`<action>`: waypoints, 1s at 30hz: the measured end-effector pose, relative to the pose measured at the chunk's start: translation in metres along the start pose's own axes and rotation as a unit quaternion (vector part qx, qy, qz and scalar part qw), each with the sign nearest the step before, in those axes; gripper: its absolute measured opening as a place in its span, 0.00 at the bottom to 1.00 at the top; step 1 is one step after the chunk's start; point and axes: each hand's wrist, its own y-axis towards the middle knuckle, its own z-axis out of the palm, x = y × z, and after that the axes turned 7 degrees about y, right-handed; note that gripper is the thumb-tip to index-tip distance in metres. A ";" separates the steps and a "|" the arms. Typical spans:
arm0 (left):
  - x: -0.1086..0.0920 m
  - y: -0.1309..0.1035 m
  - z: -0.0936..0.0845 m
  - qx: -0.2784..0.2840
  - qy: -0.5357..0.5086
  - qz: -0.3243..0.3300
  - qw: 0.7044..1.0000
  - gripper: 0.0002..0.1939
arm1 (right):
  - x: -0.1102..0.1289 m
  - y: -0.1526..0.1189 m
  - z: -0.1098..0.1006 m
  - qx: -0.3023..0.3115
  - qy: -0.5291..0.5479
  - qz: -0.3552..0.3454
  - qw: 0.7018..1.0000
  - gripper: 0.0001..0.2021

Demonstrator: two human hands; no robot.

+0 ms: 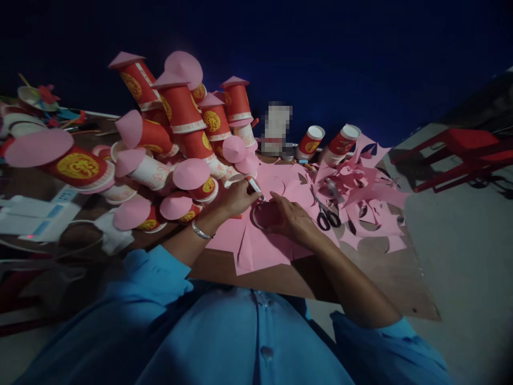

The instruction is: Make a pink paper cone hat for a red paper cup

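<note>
In my left hand (241,200) is a small white tube (254,185) with a red end, pinched in closed fingers and pointing down toward pink paper. My right hand (294,220) is curled against a round pink paper piece (265,215) with a pale edge; I cannot make out whether it is flat or cone-shaped. Both lie over several pink paper sheets (256,251) on the wooden table. Black-handled scissors (328,216) rest just right of my right hand. To the left stand and lie several red paper cups (181,109) with pink paper cones (191,174) on their ends.
Cut pink scraps (372,198) cover the table's right side. Two stacks of cups (339,144) stand at the back. A white power strip (56,214) with cables lies at the far left. A red stool (460,147) stands on the floor at right.
</note>
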 end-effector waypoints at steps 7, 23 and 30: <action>-0.002 -0.022 -0.008 -0.020 0.051 -0.009 0.998 0.02 | -0.001 0.001 0.001 -0.001 0.010 0.013 1.000 0.54; -0.013 -0.086 -0.018 -0.057 0.169 0.027 0.984 0.04 | 0.002 0.002 0.000 0.001 0.001 0.025 1.000 0.48; -0.009 -0.099 -0.006 -0.057 0.140 0.063 0.986 0.05 | 0.002 0.001 -0.002 0.003 -0.005 0.016 1.000 0.45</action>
